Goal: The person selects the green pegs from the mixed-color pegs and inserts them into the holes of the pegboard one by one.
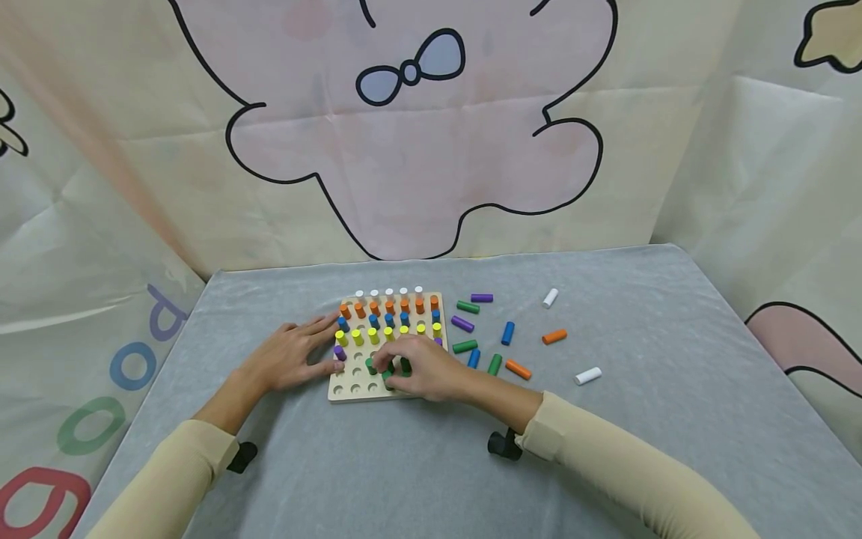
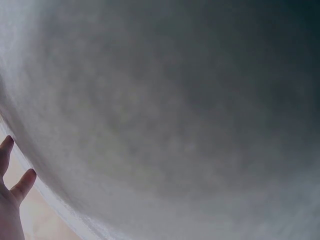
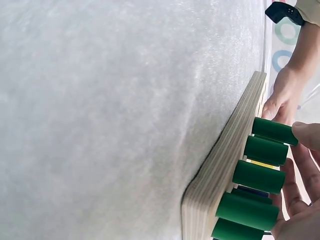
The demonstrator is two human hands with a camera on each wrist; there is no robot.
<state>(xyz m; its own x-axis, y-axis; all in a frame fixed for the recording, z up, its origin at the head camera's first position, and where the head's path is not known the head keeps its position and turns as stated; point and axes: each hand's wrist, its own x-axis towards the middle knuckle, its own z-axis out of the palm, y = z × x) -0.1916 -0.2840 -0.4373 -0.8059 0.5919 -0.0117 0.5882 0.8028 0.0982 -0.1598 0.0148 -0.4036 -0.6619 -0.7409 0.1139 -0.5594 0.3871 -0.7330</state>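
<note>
Board (image 1: 347, 381): I see it toward the table's (image 1: 350, 471) far edge.
Left hand (image 1: 288, 355): fingers extended, resting at the board's left edge.
Right hand (image 1: 426, 368): pinching a green peg (image 3: 271, 129) toward the board's near edge.

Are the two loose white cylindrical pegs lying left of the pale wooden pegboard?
No: both loose white cylindrical pegs lie on grey cloth, right of the pale wooden pegboard.

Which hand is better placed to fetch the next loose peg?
Right, probably. The loose pegs lie right of the board, nearer the right hand, now at a green peg; the left hand rests at the board's left edge.
</note>
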